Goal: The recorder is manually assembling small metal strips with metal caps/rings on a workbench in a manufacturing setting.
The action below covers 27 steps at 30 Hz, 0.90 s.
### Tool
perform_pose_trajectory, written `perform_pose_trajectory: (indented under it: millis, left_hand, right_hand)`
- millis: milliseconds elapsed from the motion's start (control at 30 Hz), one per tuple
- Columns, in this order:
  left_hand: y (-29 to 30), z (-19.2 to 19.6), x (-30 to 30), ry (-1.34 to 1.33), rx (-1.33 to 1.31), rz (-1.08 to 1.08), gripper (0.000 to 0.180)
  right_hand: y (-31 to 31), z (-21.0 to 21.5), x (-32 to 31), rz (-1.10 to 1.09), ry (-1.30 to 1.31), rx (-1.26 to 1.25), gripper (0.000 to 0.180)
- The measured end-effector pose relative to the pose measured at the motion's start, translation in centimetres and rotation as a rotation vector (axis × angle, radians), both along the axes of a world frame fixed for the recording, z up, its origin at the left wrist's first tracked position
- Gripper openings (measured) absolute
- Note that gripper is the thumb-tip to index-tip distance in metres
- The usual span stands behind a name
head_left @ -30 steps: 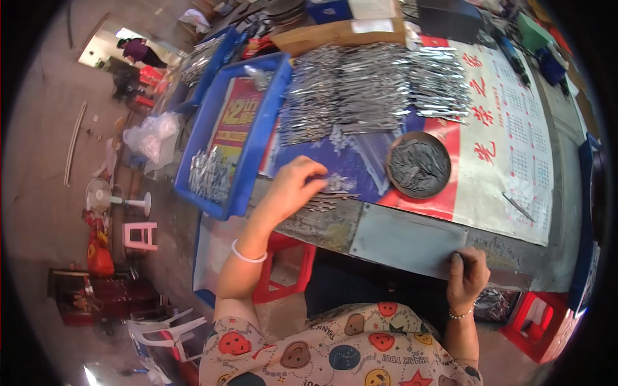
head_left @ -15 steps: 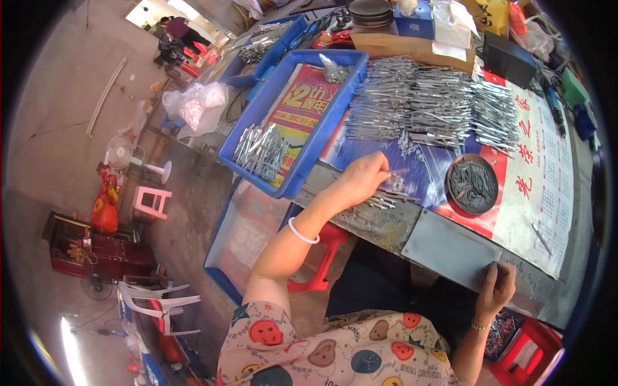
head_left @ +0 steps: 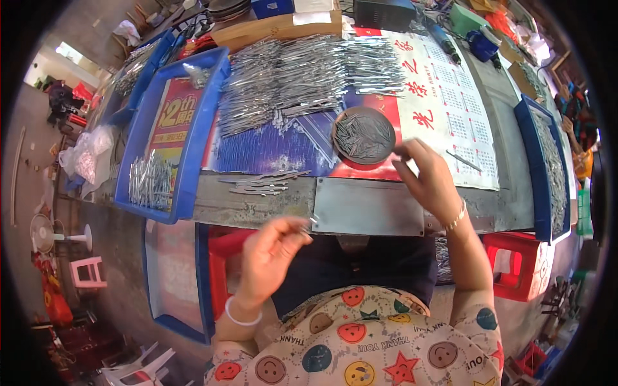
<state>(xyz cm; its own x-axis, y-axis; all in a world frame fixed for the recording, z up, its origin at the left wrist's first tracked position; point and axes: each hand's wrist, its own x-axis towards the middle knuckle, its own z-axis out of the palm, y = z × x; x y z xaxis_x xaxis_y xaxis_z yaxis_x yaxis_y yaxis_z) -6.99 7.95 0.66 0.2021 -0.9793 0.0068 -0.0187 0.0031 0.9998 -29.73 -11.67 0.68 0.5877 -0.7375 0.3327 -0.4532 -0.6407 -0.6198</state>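
nearest, the left hand [head_left: 273,256] hangs in front of the table [head_left: 254,209], its fingertips level with the front edge and just beside the near left corner of the flat metal plate [head_left: 364,209]. there is open room between the two hands, across the plate's face. the left thumb and fingers are pinched together on a small shiny metal piece [head_left: 313,220], which pokes out at their tips; its full shape is hidden. a little farther in, left of the plate, loose thin strips [head_left: 264,186] lie along the table's border. the right hand [head_left: 432,180] reaches over the plate's right end, thumb and forefinger apart, tips just beside the right rim of the round bowl [head_left: 359,161]; whether they touch it i cannot tell. dark pins [head_left: 364,135] lie in the bowl, left of those fingertips. the bowl sits on a printed sheet [head_left: 473,145], with a blue tray [head_left: 205,122] bounding the space on the left and a narrow blue bin [head_left: 536,167] on the right. beyond it are dense rows of metal strips [head_left: 312,74], then a wooden board [head_left: 283,29].
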Motion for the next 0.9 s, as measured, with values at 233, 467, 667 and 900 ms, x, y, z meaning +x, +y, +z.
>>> perform_pose_trajectory:
  millis: [233, 467, 667, 900]
  left_hand:
    - [2.9, -2.2, -5.5, 0.230, 0.073, -0.107, 0.021]
    - [4.3, -3.5, -5.8, 0.275, 0.145, -0.170, 0.023]
    - [3.6, -3.5, -6.4, 0.347, 0.085, -0.110, 0.023]
    - [2.8, -3.1, -7.0, 0.483, 0.125, -0.137, 0.023]
  right_hand:
    - [-5.6, -1.1, 3.8, 0.103, 0.420, -0.107, 0.026]
    - [-7.4, -3.3, 6.2, 0.024, 0.510, -0.147, 0.024]
    - [-8.2, -3.1, 5.7, 0.072, 0.398, -0.046, 0.019]
    - [-7.6, -1.8, 4.0, 0.079, 0.153, 0.165, 0.016]
